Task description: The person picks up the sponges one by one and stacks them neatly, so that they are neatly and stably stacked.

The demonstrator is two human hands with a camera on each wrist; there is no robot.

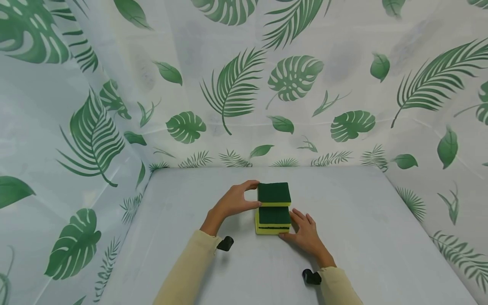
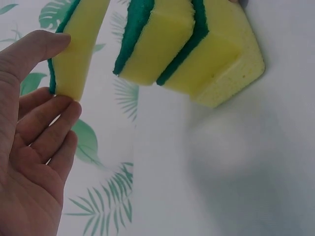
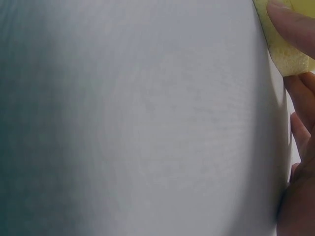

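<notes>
My left hand point(image 1: 233, 201) pinches a yellow sponge with a dark green scouring side point(image 1: 273, 193) between thumb and fingertips. In the left wrist view this held sponge point(image 2: 81, 54) is apart from two others, with a gap between. Those two lie stacked flat, green sides up: an upper sponge point(image 1: 273, 216) on a lower sponge point(image 1: 271, 231). My right hand point(image 1: 305, 234) grips the lower one at its right end, thumb at the near side and fingers toward the far side. The right wrist view catches only a corner of that lower sponge point(image 3: 288, 54) between thumb and fingers.
The stack stands on a white tabletop point(image 1: 171, 203). A leaf-printed sheet point(image 1: 213, 140) hangs behind the table and along both sides. Each wrist carries a small black device, the left one point(image 1: 225, 243) near the sleeve and the right one point(image 1: 311, 277) likewise.
</notes>
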